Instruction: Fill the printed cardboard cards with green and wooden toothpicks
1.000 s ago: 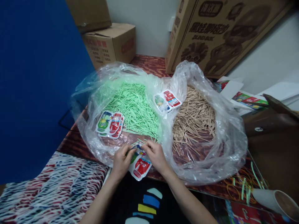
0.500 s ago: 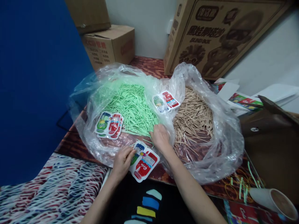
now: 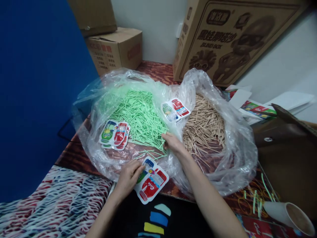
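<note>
My left hand [image 3: 130,173] pinches the left edge of a flat pouch [image 3: 151,181], white-bordered and printed with a red cola bottle and a green bottle. It is held low, over the table's front edge. My right hand [image 3: 173,142] is at the right side of a heap of thin light-green sticks [image 3: 141,115] in a clear plastic bag [image 3: 104,162]. Its fingers point left and look slightly apart, touching the sticks; whether any stick is between them is hard to see. Stacked matching pouches [image 3: 115,135] lie on the bag left of the heap.
Brown sticks [image 3: 203,125] fill a second clear bag [image 3: 237,178] on the right. Between the heaps rest more pouches [image 3: 175,109]. Cardboard boxes [image 3: 119,49] stand behind. At right are an open carton [image 3: 284,155], a tipped paper cup [image 3: 288,215] and rubber bands [image 3: 244,203].
My right hand has turned from a closed fist to fingers pointing left, uncovering loose green sticks near the heap's front. My left hand and its pouch have moved slightly down.
</note>
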Tool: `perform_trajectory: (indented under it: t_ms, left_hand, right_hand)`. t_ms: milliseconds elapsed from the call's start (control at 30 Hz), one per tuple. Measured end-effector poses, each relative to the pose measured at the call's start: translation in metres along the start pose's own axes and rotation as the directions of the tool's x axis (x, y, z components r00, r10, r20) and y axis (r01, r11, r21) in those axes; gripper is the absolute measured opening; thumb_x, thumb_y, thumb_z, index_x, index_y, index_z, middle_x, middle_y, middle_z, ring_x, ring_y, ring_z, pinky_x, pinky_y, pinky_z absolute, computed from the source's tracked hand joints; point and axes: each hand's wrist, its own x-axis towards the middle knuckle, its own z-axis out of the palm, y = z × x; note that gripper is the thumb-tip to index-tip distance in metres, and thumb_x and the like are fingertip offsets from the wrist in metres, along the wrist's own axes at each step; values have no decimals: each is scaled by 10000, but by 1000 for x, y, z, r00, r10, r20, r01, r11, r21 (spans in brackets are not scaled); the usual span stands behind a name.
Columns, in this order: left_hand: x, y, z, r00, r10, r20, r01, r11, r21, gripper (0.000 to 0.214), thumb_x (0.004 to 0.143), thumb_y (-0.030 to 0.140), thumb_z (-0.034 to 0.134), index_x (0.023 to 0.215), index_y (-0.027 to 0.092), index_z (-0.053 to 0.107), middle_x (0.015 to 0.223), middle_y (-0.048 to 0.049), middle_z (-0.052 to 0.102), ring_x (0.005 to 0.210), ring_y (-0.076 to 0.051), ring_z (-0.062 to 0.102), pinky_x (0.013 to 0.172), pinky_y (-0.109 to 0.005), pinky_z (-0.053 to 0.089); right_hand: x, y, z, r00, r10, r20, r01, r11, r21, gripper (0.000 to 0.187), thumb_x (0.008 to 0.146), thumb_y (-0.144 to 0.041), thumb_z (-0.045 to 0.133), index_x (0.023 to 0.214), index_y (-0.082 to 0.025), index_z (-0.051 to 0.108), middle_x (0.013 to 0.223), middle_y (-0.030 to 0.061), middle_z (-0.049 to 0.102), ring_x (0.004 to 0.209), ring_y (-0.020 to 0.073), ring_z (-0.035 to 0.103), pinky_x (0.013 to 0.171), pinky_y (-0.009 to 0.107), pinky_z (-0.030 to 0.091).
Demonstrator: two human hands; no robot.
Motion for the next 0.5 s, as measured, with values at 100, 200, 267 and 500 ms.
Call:
perform_trajectory:
  t_ms: [100,200,267,500]
  left_hand:
    - [1,1,0,1000,-1,-1,1,1000,-5,313,919,324,454,639,190,493,653,6,520,650,-149,502,625,-263,363]
    - [1,1,0,1000,-12,9,12,1000,6,325,926,338,440,641,191,486,648,10,508,644,-148,496,631,-267,365]
    - [0,1,1,1000,-13,12,13,1000,8,320,926,335,441,645,190,489,653,10,509,650,-148,493,635,-268,364]
    - [1,-1,-2,999,-32,26,32,999,-11,321,917,334,458,632,190,490,646,11,502,644,-150,487,627,-269,362]
  right_hand:
    - [-11,0,3,985,105,135,-129,976,175,154,827,-311,537,759,-195,463,571,-42,542,440,109,517,433,240,436]
    - [-22,3,9,949,167,267,-248,919,307,155,844,-265,552,756,-186,452,579,-29,567,468,110,555,489,260,501]
    - [-24,5,14,923,187,337,-312,875,370,144,854,-221,553,754,-175,459,587,-19,574,497,108,574,516,250,513]
    - [-12,2,15,867,185,462,-420,769,481,85,861,-116,507,780,-142,510,546,-42,489,420,56,453,397,141,377]
